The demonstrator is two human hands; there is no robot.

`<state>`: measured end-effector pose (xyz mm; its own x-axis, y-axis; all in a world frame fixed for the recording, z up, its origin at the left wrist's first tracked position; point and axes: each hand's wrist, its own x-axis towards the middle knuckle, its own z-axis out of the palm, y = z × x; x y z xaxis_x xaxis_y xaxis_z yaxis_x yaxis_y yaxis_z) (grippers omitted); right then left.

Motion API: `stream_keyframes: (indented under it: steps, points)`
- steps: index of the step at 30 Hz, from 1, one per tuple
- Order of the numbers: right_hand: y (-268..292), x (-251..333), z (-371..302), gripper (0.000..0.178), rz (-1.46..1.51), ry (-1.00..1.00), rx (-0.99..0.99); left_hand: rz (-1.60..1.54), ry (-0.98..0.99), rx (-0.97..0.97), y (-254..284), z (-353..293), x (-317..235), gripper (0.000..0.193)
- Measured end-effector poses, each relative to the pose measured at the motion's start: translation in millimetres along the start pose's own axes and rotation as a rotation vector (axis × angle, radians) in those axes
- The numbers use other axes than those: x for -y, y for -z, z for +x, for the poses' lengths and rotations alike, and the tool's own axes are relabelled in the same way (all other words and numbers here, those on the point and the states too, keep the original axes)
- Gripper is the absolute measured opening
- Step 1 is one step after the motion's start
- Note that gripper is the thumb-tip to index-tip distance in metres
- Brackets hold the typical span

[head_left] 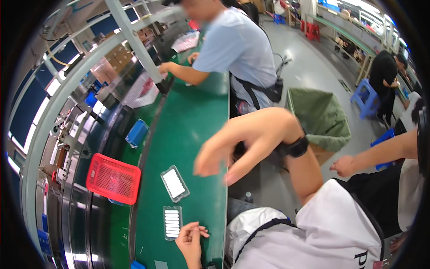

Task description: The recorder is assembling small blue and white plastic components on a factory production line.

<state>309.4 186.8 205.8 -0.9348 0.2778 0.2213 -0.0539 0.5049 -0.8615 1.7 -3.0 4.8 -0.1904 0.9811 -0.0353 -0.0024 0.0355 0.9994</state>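
Note:
My right hand (251,141), blurred by motion, hangs over the right edge of the green work surface (192,116). Its fingers bend down, the thumb stands apart, and nothing shows between them. Lower down, my left hand (191,240) is over the surface with loosely curled fingers and no visible object in it. Just left of it lies a clear plastic tray (172,223) holding several white, rod-like pieces in a row. Above that is a second such tray (175,184), slightly tilted, also filled with white pieces. Both trays are apart from my right hand.
A red perforated basket (113,178) stands left of the trays, with a blue bin (137,133) farther along. A co-worker in a light blue shirt (244,45) works at the far end. A green-lined bin (318,116) stands right of the table. Another person's arm (380,150) reaches in from the right.

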Motion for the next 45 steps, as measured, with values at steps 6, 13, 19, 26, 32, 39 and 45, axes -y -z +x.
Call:
stream_keyframes:
  steps: [6, 13, 19, 26, 32, 39, 45]
  points:
    - [-36.0, -196.2, -127.5, 0.025, 0.618, -0.462, -0.767, 0.255, -0.204, 0.151, -19.8, 3.5, -3.7, 0.017]
    - [-209.6, -451.1, -132.2, 0.034, 0.419, -1.353, -0.471, 0.745, -0.312, 0.392, -83.4, 25.9, -21.3, 0.046]
    - [-323.8, -570.1, -105.3, 0.08, 0.1, -1.474, -0.232, 0.97, -0.295, 0.399, -137.3, 82.8, -22.4, 0.057]
    - [-341.3, -602.9, -102.5, 0.057, -0.103, -1.499, -0.4, 1.243, -0.319, 0.39, -146.3, 100.5, -16.3, 0.053]
    - [-239.2, -646.5, -180.4, 0.029, -0.013, -1.376, -0.694, 1.234, -0.35, 0.397, -149.3, 107.8, -14.2, 0.049]
    - [-155.3, -681.2, -204.6, 0.032, -0.19, -1.557, -0.831, 1.307, -0.35, 0.387, -149.4, 103.8, -11.8, 0.051]
    - [-111.2, -703.4, -262.9, 0.037, -0.263, -1.572, -0.752, 1.306, -0.332, 0.371, -153.9, 100.3, -12.0, 0.053]
